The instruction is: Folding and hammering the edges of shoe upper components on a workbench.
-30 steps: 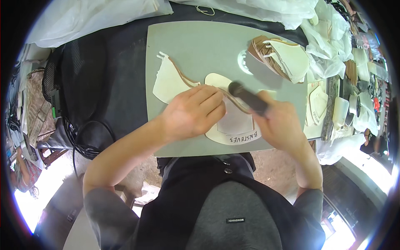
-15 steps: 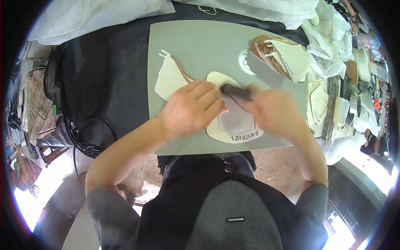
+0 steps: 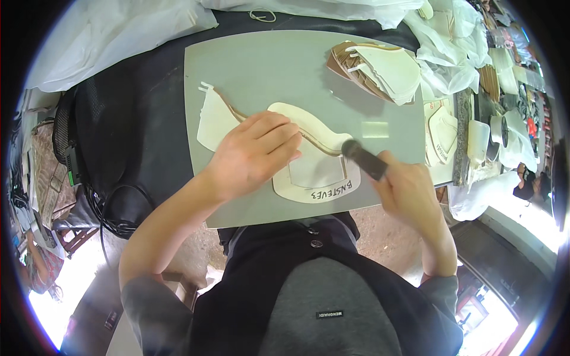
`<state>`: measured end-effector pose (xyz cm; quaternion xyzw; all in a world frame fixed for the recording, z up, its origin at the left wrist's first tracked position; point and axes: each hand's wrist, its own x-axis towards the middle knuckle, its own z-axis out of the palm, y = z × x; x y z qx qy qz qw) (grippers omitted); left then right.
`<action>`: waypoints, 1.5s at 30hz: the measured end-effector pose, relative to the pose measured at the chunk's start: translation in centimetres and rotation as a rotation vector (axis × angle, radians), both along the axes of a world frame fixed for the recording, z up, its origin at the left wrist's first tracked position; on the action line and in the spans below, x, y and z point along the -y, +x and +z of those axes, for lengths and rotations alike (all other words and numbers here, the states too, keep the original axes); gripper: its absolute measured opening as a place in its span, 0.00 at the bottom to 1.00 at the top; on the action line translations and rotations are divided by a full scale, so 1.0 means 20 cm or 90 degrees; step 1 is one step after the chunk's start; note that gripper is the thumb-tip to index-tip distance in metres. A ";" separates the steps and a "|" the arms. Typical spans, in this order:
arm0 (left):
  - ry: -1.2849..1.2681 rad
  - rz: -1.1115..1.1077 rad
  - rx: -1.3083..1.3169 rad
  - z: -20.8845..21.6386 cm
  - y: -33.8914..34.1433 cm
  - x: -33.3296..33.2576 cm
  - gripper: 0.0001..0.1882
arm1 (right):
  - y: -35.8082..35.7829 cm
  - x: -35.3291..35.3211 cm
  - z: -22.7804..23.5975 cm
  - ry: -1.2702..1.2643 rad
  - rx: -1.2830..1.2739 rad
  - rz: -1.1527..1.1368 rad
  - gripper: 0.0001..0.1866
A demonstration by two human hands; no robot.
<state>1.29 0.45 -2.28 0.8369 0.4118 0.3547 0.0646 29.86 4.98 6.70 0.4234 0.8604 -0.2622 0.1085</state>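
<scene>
While the right hand (image 3: 409, 193) grasps a dark hammer (image 3: 369, 161), the left hand (image 3: 255, 151) lies with bent fingers over the left part of a cream panel (image 3: 288, 194); whether it pinches anything is hidden beneath it. The panel lies flat on a grey-green board (image 3: 261, 65), with a brown-edged curve (image 3: 314, 139) running across it toward the hammer's head. Contact there cannot be told from a slight gap. A stray blow could bruise the left fingers, since they lie along the same curve; too light a hold might let the panel skid on the smooth board, and a tilted strike could dent it. To the left lies a white piece (image 3: 212, 124), partly beside the hand; toward the board's far right corner sits a stack of similar pieces (image 3: 389, 74). The board rests on a black worktop (image 3: 130, 107). Beyond are pale plastic bags (image 3: 136, 35), and on the right a white cylinder (image 3: 479, 142) stands among crowded supplies.
</scene>
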 end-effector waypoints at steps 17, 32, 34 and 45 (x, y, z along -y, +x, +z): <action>-0.118 0.092 0.150 0.09 -0.02 -0.05 0.11 | 0.07 0.03 -0.19 0.361 -0.045 -0.175 0.17; -0.185 -0.007 -0.066 0.15 0.02 -0.16 0.08 | -0.25 0.20 -0.34 0.287 -0.391 -0.005 0.12; -0.191 0.000 -0.062 0.15 0.02 -0.16 0.07 | -0.26 0.20 -0.34 0.287 -0.392 -0.011 0.12; -0.308 0.071 0.100 0.19 -0.06 -0.13 0.06 | -0.24 0.21 -0.35 0.278 -0.405 -0.016 0.16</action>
